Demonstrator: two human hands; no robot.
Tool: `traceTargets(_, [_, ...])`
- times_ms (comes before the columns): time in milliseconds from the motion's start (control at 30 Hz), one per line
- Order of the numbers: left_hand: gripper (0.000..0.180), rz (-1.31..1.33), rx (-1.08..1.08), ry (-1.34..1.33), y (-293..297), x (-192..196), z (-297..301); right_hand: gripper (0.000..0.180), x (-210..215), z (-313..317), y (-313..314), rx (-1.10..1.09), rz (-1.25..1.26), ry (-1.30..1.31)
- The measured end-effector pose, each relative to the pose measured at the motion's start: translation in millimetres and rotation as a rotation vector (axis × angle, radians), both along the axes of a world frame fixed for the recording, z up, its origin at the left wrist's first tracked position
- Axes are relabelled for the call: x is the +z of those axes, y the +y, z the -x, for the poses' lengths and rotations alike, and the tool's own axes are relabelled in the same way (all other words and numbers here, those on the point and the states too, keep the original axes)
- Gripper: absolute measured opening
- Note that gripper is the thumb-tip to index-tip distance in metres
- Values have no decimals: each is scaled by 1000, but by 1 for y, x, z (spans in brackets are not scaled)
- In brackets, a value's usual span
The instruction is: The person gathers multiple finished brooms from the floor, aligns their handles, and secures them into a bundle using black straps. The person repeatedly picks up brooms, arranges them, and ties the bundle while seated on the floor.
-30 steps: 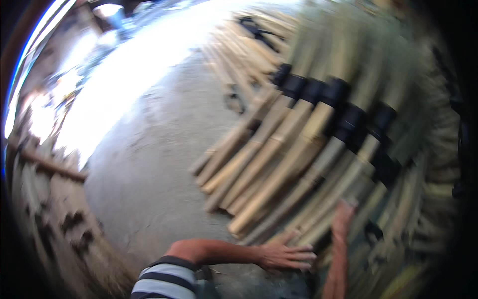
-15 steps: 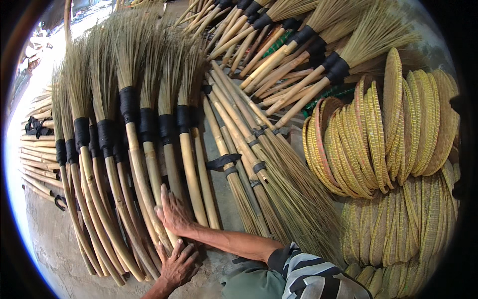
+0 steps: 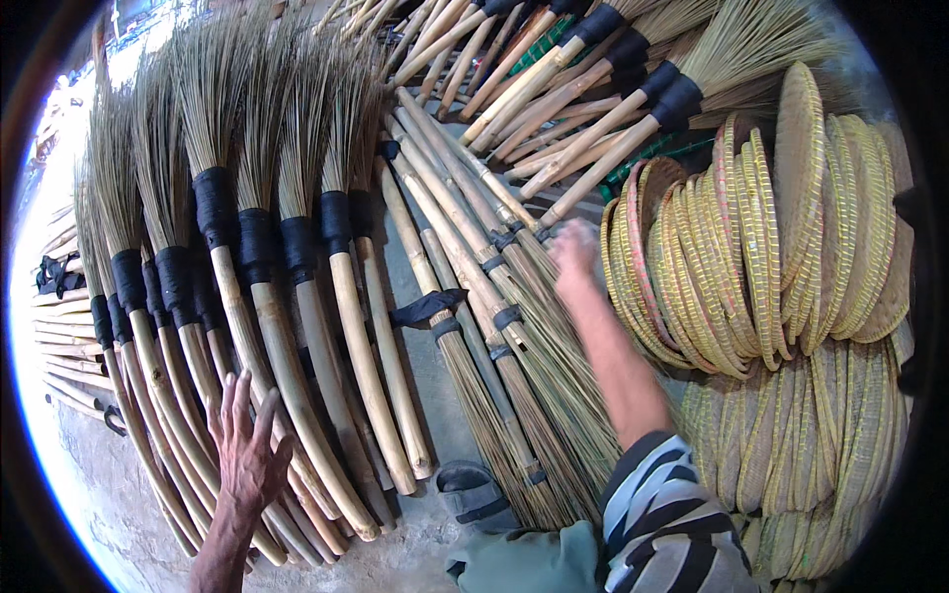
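Note:
Several brooms with pale wooden handles (image 3: 372, 361) and black-wrapped necks lie side by side on the left, their grass bristles (image 3: 203, 94) pointing to the far side. Over their handles my left hand (image 3: 247, 450) is open, fingers spread; whether it touches the wood I cannot tell. My right hand (image 3: 575, 247) reaches out to the right, smeared by motion, so its fingers are unclear. It is beside a second group of brooms, whose bristles (image 3: 583, 395) point toward me, bound with black bands.
Stacked round woven trays (image 3: 717, 267) with yellow rims fill the right side. More brooms (image 3: 643, 114) lie at the far right, bristles outward. Further handles (image 3: 74, 331) lie at the far left. A grey sandal (image 3: 474, 494) is on the concrete floor near me.
My right hand has left the broom handles and swung far to the right. My left hand has moved left and up over the handles, fingers spread. The whole view has shifted slightly.

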State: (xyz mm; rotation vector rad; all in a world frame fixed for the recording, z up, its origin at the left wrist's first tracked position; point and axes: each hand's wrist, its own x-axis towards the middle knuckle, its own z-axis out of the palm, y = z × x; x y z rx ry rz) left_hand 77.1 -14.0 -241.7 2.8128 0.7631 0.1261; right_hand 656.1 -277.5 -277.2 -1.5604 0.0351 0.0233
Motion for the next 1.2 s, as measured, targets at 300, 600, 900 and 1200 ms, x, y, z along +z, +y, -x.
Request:
traceTargets(300, [56,8,-241,191,1,-44,-55,58,11,-194,-53,-191,414,-19])
traceTargets(600, [61,9,-347,311,12,-36,-56,96,26,-275,-27,-87,4,-22])
traceTargets(900, [59,59,-390,178,19,-48,-45,82,56,-331,-41,-349,193,-92])
traceTargets(1200, [52,40,-406,61,18,-64,-37,50,241,-253,-33,-43,-45,-336])
